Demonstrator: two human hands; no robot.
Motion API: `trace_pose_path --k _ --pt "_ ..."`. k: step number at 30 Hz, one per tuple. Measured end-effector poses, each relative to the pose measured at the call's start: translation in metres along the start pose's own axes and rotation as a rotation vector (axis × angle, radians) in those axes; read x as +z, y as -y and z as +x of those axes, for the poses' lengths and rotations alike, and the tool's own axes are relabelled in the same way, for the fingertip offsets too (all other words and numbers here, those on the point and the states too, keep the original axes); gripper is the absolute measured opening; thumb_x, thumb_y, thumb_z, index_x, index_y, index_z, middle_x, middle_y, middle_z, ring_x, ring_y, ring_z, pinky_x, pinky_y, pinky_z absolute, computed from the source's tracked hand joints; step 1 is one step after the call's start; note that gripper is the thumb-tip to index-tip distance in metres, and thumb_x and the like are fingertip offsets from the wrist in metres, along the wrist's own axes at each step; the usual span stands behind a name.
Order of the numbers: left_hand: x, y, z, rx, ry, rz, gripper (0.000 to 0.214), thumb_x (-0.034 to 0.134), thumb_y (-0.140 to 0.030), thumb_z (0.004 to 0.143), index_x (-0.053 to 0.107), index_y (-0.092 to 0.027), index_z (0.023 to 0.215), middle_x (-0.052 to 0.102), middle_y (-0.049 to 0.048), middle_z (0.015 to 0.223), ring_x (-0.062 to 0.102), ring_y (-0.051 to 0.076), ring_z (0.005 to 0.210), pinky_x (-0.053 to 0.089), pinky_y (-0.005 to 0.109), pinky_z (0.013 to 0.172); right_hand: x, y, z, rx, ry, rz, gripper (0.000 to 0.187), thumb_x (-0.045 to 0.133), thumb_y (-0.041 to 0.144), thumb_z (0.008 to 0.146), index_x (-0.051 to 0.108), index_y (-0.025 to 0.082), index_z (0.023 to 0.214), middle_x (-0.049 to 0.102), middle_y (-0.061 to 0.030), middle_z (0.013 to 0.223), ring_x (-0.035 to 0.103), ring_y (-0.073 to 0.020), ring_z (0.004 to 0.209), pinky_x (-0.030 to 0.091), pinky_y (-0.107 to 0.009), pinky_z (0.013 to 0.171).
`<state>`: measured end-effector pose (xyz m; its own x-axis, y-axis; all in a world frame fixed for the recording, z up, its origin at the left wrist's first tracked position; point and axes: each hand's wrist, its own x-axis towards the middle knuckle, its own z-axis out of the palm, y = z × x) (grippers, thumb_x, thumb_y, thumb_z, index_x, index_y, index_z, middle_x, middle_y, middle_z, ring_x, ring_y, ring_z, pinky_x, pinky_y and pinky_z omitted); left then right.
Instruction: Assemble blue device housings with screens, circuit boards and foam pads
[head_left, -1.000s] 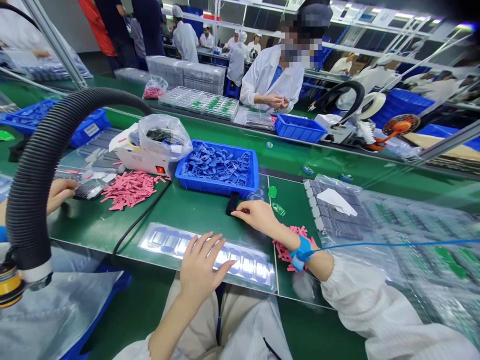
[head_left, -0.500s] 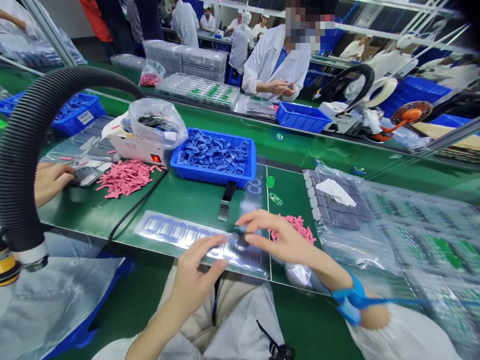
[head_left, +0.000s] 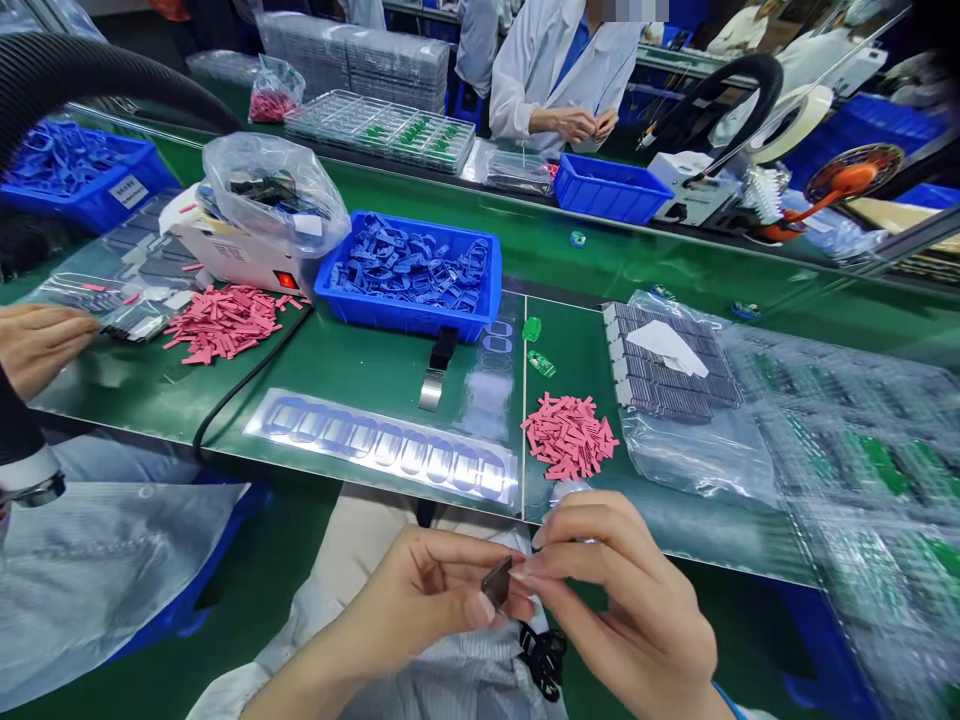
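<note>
Over my lap, my left hand (head_left: 427,600) and my right hand (head_left: 622,610) meet, both pinching a small dark flat part (head_left: 496,583) between fingertips. Just beyond them, on the green bench, lies a clear strip of blue-outlined oval stickers (head_left: 382,445). A small heap of pink slips (head_left: 568,435) sits to its right. A black and silver strip (head_left: 435,372) lies in front of a blue bin of blue plastic pieces (head_left: 409,270).
A bagged tray of grey parts (head_left: 667,375) is at the right. A larger pink pile (head_left: 221,320) and a white device under a plastic bag (head_left: 255,225) are at the left, by another person's hand (head_left: 37,340). A co-worker in white (head_left: 559,70) works across the belt.
Both my hands have pulled back from the bench to my lap, now holding the small dark part together. The view has tilted downward.
</note>
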<state>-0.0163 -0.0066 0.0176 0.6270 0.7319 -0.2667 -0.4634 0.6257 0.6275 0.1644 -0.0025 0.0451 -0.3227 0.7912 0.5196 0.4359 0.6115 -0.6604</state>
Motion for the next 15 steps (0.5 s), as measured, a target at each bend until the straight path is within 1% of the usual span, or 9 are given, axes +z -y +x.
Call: trace_pose_path --k 2,7,15 --pt "0.003 0.002 -0.001 0.013 -0.014 -0.004 0.032 0.078 -0.039 0.067 0.076 -0.025 0.095 0.077 0.0017 0.077 0.066 0.009 0.071 0.048 0.016 0.070 0.001 -0.001 -0.003 -0.009 0.010 -0.028 0.019 0.062 0.001 0.078 0.063 0.017 0.087 0.058 -0.0025 0.079 0.055 -0.0147 0.076 0.047 -0.029 0.066" --pt "0.005 0.007 0.002 0.038 -0.041 -0.003 0.029 0.077 -0.036 0.069 0.076 -0.027 0.096 0.077 -0.0006 0.083 0.066 0.009 0.078 0.048 0.017 0.076 0.003 -0.009 -0.006 0.057 0.008 0.040 0.016 0.063 0.003 0.079 0.064 0.017 0.084 0.058 -0.0021 0.077 0.054 -0.0150 0.075 0.047 -0.031 0.065" --pt "0.005 0.010 -0.001 0.028 -0.075 0.083 0.030 0.076 -0.039 0.070 0.075 -0.030 0.099 0.077 -0.0015 0.084 0.066 0.010 0.080 0.048 0.016 0.074 0.003 -0.010 -0.013 0.089 -0.032 0.056 0.018 0.064 0.003 0.078 0.066 0.019 0.086 0.059 -0.0022 0.076 0.054 -0.0167 0.077 0.047 -0.032 0.065"
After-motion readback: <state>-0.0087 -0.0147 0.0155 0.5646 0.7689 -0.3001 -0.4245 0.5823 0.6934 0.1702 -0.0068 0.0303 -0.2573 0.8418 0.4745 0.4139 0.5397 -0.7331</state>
